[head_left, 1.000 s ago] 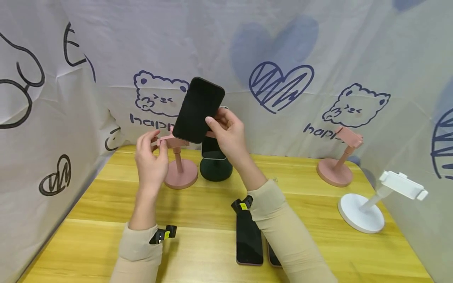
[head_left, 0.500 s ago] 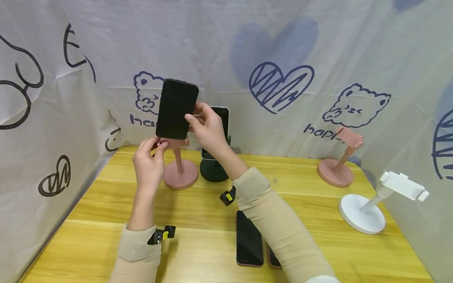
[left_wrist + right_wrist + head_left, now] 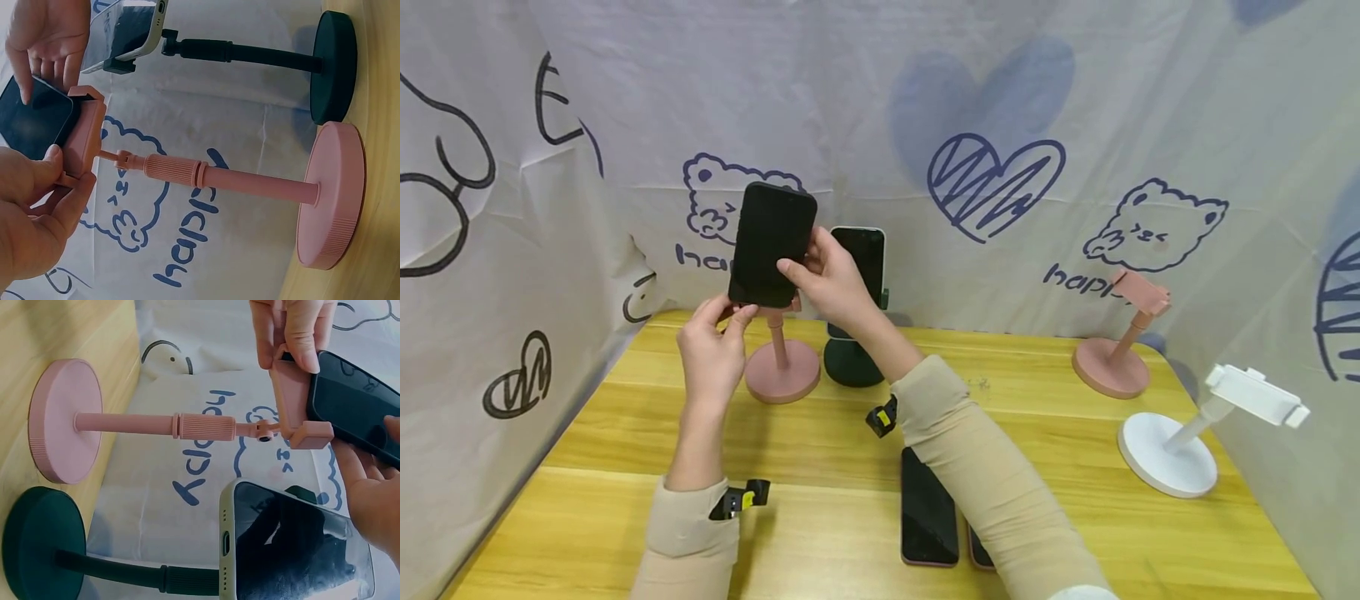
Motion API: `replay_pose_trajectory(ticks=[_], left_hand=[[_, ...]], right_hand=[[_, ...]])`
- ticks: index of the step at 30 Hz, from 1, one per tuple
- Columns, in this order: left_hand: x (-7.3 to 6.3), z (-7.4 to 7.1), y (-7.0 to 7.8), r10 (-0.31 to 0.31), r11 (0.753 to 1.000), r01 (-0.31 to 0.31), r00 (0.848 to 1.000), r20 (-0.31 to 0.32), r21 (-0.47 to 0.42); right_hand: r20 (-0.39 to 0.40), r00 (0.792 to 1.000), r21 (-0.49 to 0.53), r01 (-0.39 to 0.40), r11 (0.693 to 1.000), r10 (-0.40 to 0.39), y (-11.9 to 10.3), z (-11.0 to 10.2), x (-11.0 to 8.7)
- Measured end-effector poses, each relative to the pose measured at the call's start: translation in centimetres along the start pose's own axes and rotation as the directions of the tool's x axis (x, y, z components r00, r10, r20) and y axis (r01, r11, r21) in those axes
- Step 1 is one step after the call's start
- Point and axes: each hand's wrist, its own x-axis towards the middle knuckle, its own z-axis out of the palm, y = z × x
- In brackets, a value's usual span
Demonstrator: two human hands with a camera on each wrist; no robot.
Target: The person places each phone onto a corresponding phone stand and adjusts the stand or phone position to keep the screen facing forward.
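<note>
My right hand holds a black smartphone by its right edge, thumb on the screen and fingers behind. The phone leans slightly, its lower edge at the holder of a pink phone stand. At the left end of that pink holder, my left hand pinches, its thumb by the phone's lower corner. In the right wrist view the phone lies against the holder's face, between its two end lips. Right beside it, a dark green stand carries a white-edged phone, partly covered by my right hand.
Two dark phones lie on the wooden table, one in full view, the other mostly under my right sleeve. Another pink stand and a white stand occupy the right side. A printed cloth hangs behind.
My right hand has carried the phone left, turned it more upright and lowered it to the pink holder. The left hand has stayed at the holder's end, shifting only slightly.
</note>
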Motion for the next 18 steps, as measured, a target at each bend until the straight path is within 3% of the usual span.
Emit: replay_pose_trajectory(ticks=[5,10,18], left_hand=[[0.0,-0.4,0.2,-0.045,0.999,0.044,0.997,0.058,0.019],[0.0,-0.9,0.6,-0.105,0.995,0.104,0.989,0.104,0.012],[0.0,-1.1,0.4,-0.055,0.998,0.053,0.997,0.049,0.036]], right_hand=[[0.005,1.000,-0.118,0.021,0.993,-0.020,0.0,0.2,0.1],[0.024,1.000,-0.168,0.017,0.986,-0.013,-0.1,0.3,0.1],[0.032,0.999,-0.212,0.025,0.977,-0.019,-0.2,0.1,0.1]])
